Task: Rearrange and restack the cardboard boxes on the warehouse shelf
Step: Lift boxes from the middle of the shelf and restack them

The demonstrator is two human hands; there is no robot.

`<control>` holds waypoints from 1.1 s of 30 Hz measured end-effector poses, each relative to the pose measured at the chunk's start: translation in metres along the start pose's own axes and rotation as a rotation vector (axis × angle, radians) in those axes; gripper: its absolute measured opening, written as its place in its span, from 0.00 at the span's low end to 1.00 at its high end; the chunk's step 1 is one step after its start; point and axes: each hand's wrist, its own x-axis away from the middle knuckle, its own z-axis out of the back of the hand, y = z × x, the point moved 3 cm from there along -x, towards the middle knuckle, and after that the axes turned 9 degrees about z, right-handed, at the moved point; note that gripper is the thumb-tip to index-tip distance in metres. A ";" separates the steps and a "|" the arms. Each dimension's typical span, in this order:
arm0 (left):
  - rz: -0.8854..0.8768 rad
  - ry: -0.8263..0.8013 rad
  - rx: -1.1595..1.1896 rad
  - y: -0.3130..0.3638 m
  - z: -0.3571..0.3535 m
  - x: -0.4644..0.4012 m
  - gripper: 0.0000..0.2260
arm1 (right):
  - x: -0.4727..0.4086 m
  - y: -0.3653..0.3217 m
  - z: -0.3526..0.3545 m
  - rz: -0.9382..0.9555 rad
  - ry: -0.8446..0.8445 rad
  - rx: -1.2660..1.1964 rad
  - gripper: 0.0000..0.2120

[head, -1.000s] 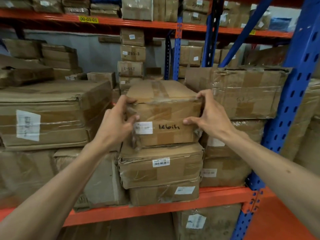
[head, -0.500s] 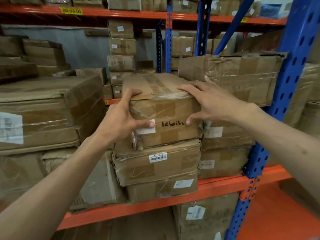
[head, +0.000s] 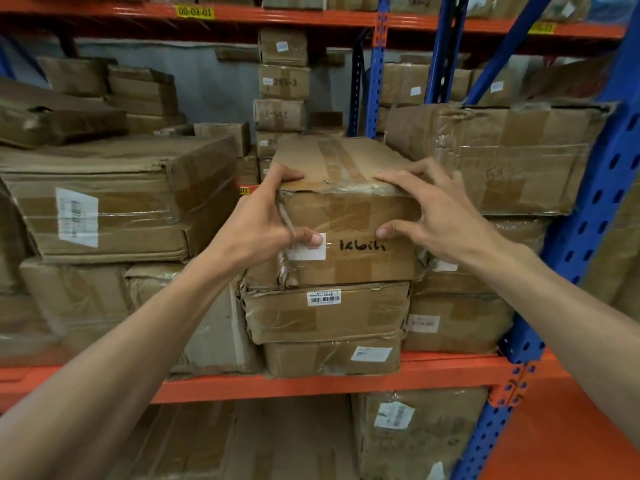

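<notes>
Regripping looks finished. Left hand [head: 263,220] is unchanged, fingers over the top edge and thumb on the white label [head: 306,251]. Top box [head: 349,216] hasn't moved and still sits on the middle stack [head: 325,317] on the shelf [head: 433,374]. Right hand [head: 440,209] has come forward off the far corner to the front edge, thumb on the face. Both grips are clamped on the box; probably ready to pull it out.

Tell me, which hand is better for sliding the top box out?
Probably the left hand: its fingers curl round the top box's corner, thumb on the front. The right hand only pinches the front edge, fingers spread.
</notes>
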 end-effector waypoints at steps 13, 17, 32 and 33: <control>0.157 -0.046 -0.106 0.012 0.000 0.010 0.41 | -0.012 0.000 0.000 -0.043 -0.198 -0.061 0.38; 0.214 -0.059 -0.237 0.024 0.003 0.023 0.44 | -0.023 -0.014 0.009 -0.078 -0.302 0.128 0.39; 0.558 0.359 -0.513 -0.073 0.175 0.127 0.52 | -0.110 -0.167 -0.057 0.110 -0.365 0.084 0.52; 0.578 0.347 -0.536 -0.083 0.187 0.131 0.54 | -0.117 -0.178 -0.067 0.119 -0.363 0.061 0.53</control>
